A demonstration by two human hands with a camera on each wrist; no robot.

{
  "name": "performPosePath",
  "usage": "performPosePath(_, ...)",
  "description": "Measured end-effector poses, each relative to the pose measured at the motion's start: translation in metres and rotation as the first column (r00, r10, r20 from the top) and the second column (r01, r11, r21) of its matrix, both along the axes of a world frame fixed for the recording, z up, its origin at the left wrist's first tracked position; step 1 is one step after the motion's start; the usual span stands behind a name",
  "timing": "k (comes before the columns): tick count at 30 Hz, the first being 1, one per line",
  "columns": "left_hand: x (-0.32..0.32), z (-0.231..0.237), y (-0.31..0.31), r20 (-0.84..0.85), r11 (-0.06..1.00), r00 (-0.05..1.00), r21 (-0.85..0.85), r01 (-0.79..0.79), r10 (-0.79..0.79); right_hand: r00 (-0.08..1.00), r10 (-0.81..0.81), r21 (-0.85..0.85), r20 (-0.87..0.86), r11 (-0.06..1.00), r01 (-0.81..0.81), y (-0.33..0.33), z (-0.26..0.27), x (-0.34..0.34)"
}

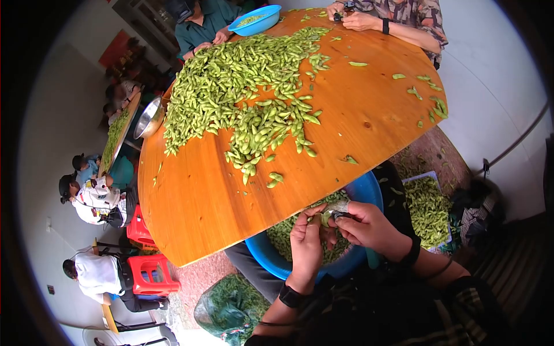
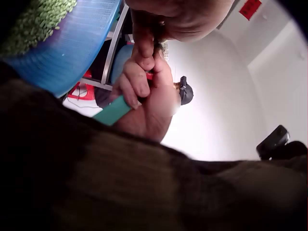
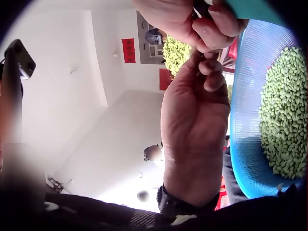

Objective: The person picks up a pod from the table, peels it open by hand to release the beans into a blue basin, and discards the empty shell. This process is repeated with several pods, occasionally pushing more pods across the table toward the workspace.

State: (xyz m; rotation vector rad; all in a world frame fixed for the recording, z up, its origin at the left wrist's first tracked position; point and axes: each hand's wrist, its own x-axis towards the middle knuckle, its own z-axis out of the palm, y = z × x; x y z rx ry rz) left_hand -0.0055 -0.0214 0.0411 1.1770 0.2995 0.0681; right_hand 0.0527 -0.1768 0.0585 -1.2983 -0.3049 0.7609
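Note:
Over a blue basket (image 1: 372, 190) of shelled green beans (image 1: 283, 237), both hands meet fingertip to fingertip. The left hand (image 1: 307, 242) pinches a light green soybean pod (image 1: 325, 218) between thumb and fingers. Curled round a teal handle (image 2: 113, 111), the right hand (image 1: 372, 229) meets the pod from the other side. The handle's working end is hidden, so I cannot tell what kind of tool it is. A grey woven cover (image 1: 339, 206) wraps a fingertip there. In the right wrist view the left palm (image 3: 192, 120) faces the camera, beside the basket.
Soybean pods (image 1: 231, 86) are heaped on the wooden table (image 1: 358, 127), whose edge overhangs the basket. Two people work at its far side, near a blue basin (image 1: 259, 22). A crate of pods (image 1: 427, 210) stands at right, a net bag (image 1: 231, 308) below. Red stools (image 1: 151, 275) stand left.

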Motion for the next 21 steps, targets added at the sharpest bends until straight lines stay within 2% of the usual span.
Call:
performPosePath(3, -0.001, -0.002, -0.001, -0.008, 0.999, 1.000, -0.038, 0.017, -0.017, 0.997, -0.014, 0.032, -0.077, 0.999, 0.017, -0.001, -0.001, -0.001)
performPosePath(5, -0.001, -0.002, -0.003, -0.013, 0.975, 1.000, -0.219, 0.022, -0.026, 0.997, -0.050, -0.055, 0.050, 0.997, 0.053, -0.001, -0.005, -0.002)
performPosePath(6, -0.002, -0.002, -0.003, -0.012, 0.975, 1.000, -0.220, 0.020, -0.023, 0.998, -0.047, -0.056, 0.052, 0.997, 0.050, 0.000, -0.006, -0.003)
performPosePath(8, -0.006, -0.004, -0.004, -0.013, 0.988, 1.000, -0.152, 0.001, -0.003, 0.929, -0.135, 0.027, 0.345, 0.991, 0.134, 0.005, -0.007, -0.008)
performPosePath(9, -0.007, -0.005, -0.002, -0.010, 0.988, 1.000, -0.152, -0.004, 0.003, 0.929, -0.130, 0.027, 0.347, 0.991, 0.129, 0.003, -0.009, -0.008)
performPosePath(11, -0.008, -0.008, 0.002, 0.054, 0.995, 0.994, -0.053, -0.090, 0.093, 0.879, -0.059, -0.205, 0.473, 0.963, 0.175, -0.004, -0.011, -0.006)
performPosePath(12, -0.008, -0.008, 0.006, 0.056, 0.994, 0.994, -0.054, -0.094, 0.097, 0.879, -0.054, -0.206, 0.474, 0.964, 0.171, -0.006, -0.011, -0.003)
performPosePath(14, -0.010, -0.008, 0.014, -0.020, 0.996, 0.996, 0.013, 0.085, -0.084, 0.852, -0.070, -0.224, 0.520, 0.951, 0.214, -0.009, -0.008, 0.005)
performPosePath(15, -0.011, -0.009, 0.014, -0.036, 0.995, 0.995, 0.034, 0.091, -0.090, 0.793, -0.103, -0.192, 0.600, 0.944, 0.268, -0.005, 0.000, 0.007)
performPosePath(16, -0.011, -0.009, 0.013, -0.039, 0.995, 0.995, 0.033, 0.093, -0.092, 0.795, -0.104, -0.193, 0.598, 0.943, 0.269, -0.003, 0.000, 0.008)
performPosePath(18, -0.011, -0.004, 0.009, -0.016, 0.973, 0.998, 0.221, 0.067, -0.065, 0.768, -0.013, -0.179, 0.640, 0.970, 0.166, -0.002, -0.002, 0.010)
performPosePath(21, -0.011, -0.001, 0.003, 0.021, 0.980, 0.999, 0.194, 0.041, -0.046, 0.842, 0.011, -0.197, 0.539, 0.974, 0.113, -0.002, -0.009, 0.006)
